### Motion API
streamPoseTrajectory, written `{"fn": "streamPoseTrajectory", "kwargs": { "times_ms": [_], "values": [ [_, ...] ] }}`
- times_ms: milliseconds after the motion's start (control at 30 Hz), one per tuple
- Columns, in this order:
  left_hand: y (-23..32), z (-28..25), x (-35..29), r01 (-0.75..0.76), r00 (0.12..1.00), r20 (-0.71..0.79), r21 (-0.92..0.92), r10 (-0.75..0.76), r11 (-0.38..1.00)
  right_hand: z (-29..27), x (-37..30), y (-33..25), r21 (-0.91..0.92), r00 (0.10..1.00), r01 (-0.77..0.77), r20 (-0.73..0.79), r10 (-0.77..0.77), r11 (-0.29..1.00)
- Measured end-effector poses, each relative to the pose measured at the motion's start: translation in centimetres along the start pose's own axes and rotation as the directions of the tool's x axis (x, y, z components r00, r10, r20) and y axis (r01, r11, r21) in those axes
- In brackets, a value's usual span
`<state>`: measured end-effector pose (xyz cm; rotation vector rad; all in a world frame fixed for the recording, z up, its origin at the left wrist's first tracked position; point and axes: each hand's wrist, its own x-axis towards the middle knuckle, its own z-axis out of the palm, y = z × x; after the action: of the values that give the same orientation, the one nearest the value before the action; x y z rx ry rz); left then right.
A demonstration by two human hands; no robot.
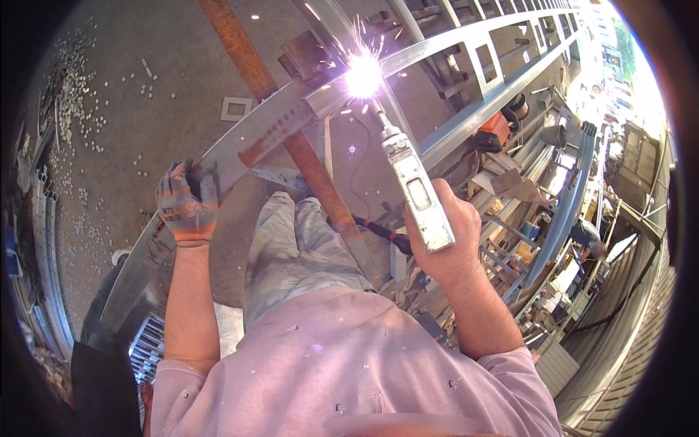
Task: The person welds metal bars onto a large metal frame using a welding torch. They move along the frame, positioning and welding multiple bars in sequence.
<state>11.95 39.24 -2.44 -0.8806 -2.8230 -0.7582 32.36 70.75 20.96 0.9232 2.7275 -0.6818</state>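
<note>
In my bare right hand (455, 237) is a pale handheld welding gun (416, 191), gripped round its body with the nozzle pointing away from me. At its tip a glaring white-violet arc throws sparks and hides the joint behind it. A long grey steel bar (266, 131) runs from the lower left toward that arc. My left hand (188, 204), in a grey and orange work glove, is closed over the bar's edge. Beneath the bar, a rusty steel beam (309, 164) crosses at a slant.
A long metal frame with square openings (484, 65) stretches to the upper right. A square metal plate (237, 109) and many small offcuts (80, 109) lie on the floor. Stacked metal and clutter fill the right side. Someone in dark clothing (109, 379) is at lower left; another person (586, 237) is far right.
</note>
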Motion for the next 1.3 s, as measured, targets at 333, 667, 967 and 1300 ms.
{"fn": "streamPoseTrajectory", "kwargs": {
  "times_ms": [333, 667, 967, 1300],
  "values": [
    [0.2, -0.2, 0.2, -0.014, 0.999, -0.035, -0.002, 0.014, 1.0, 0.0, -0.4, 0.3, -0.008, 1.0, 0.004, 0.002, -0.004, 1.0],
    [0.0, 0.2, 0.0, -0.021, 0.999, -0.044, 0.017, 0.022, 1.0, 0.0, -0.9, 0.7, 0.013, 1.0, 0.009, 0.003, -0.009, 1.0],
    [-1.2, 0.9, -0.5, -0.142, 0.984, -0.095, 0.062, 0.147, 0.988, -0.6, -1.4, 0.8, 0.098, 0.999, 0.053, -0.013, -0.052, 0.994],
    [-0.6, 0.2, -0.2, -0.055, 0.998, -0.008, 0.079, 0.056, 0.995, -0.4, -2.6, 0.8, 0.163, 0.999, 0.032, -0.027, -0.028, 0.986]
  ]
}}
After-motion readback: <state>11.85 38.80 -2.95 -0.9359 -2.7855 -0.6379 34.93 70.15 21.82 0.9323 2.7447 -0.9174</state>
